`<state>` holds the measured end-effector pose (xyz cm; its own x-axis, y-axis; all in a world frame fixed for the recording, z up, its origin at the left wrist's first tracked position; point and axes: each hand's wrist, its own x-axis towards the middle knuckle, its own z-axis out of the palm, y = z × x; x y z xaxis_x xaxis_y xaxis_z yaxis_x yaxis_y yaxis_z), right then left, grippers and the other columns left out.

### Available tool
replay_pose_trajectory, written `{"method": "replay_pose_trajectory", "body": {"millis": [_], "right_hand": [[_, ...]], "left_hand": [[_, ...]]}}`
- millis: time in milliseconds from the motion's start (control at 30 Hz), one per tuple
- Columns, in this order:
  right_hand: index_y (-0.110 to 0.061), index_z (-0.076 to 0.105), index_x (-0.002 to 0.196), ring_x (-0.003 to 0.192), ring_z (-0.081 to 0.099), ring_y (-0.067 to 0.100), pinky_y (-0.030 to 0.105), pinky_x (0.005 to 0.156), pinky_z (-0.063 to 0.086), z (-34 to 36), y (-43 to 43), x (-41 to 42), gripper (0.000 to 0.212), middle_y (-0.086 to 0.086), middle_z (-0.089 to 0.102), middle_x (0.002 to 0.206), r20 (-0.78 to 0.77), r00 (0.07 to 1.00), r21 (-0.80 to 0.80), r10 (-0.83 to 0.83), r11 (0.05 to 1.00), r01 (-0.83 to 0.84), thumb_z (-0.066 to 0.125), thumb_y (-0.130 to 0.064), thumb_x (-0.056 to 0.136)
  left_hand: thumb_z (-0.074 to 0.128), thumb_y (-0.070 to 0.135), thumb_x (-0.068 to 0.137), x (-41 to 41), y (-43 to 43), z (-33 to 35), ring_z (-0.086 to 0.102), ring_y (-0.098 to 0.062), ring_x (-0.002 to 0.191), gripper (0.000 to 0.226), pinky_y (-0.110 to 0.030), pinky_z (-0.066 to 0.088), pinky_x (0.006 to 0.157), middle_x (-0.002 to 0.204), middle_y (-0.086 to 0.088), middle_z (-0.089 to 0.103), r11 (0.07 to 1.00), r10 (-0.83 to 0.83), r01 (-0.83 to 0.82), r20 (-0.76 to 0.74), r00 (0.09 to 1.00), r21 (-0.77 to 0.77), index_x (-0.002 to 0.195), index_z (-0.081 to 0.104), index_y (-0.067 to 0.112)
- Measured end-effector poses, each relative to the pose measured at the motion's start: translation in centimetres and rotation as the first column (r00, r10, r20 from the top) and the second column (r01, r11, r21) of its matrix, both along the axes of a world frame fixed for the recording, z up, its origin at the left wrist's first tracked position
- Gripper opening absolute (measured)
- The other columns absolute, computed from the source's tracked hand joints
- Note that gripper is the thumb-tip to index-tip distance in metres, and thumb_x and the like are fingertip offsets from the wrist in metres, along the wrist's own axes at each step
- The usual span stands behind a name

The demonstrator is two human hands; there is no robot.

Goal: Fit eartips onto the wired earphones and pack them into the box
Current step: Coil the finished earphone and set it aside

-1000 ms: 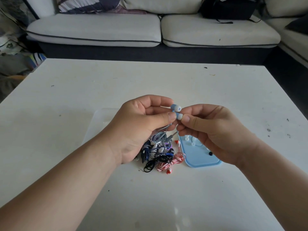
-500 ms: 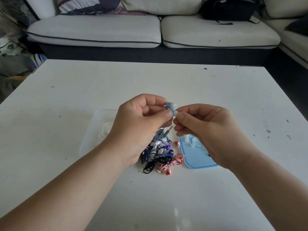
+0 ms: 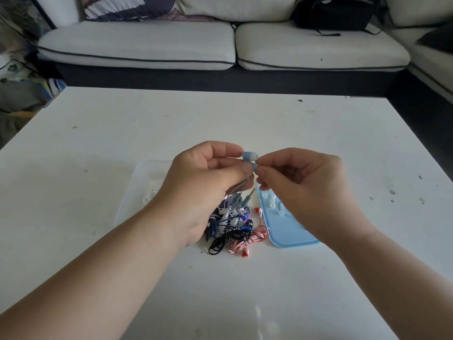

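Observation:
My left hand (image 3: pixel 203 182) pinches a pair of light blue earbuds (image 3: pixel 250 157) above the table, and their grey cable hangs down toward the pile. My right hand (image 3: pixel 304 185) meets it from the right, its fingertips pinching the tip of the lower earbud (image 3: pixel 254 167). Below lies a tangled pile of wired earphones (image 3: pixel 235 227) in black, blue, purple and red-white. A light blue lid (image 3: pixel 289 231) to the right holds several clear eartips (image 3: pixel 272 201). A clear plastic box (image 3: pixel 137 192) sits left of the pile, partly hidden by my left hand.
The white table (image 3: pixel 122 133) is scuffed with small dark marks. A white sofa (image 3: pixel 220 45) stands beyond its far edge with a black bag (image 3: pixel 333 13) on it. Cluttered items lie on the floor at the left.
Both hands stayed together above the pile, shifting only slightly. My right fingers have opened a little and now pinch at the lower earbud's tip.

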<state>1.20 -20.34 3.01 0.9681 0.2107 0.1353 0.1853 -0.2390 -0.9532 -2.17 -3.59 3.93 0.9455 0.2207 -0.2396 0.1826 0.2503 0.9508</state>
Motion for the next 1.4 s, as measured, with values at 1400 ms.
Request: {"method": "replay_pose_trajectory", "body": {"millis": [1400], "right_hand": [[0.005, 0.073, 0.092, 0.076, 0.07, 0.023, 0.025, 0.07, 0.059, -0.5, 0.4, 1.0, 0.016, 0.023, 0.071, 0.089, -0.455, 0.855, 0.543, 0.249, 0.839, 0.045, 0.071, -0.005, 0.08]], "left_hand": [[0.074, -0.007, 0.086, 0.3, 0.0, -0.1, 0.076, -0.022, 0.081, 0.024, -0.028, 0.061, 0.077, 0.096, -0.015, 0.079, 0.996, 0.026, -0.023, 0.037, 0.999, -0.082, 0.106, 0.07, 0.006]]}}
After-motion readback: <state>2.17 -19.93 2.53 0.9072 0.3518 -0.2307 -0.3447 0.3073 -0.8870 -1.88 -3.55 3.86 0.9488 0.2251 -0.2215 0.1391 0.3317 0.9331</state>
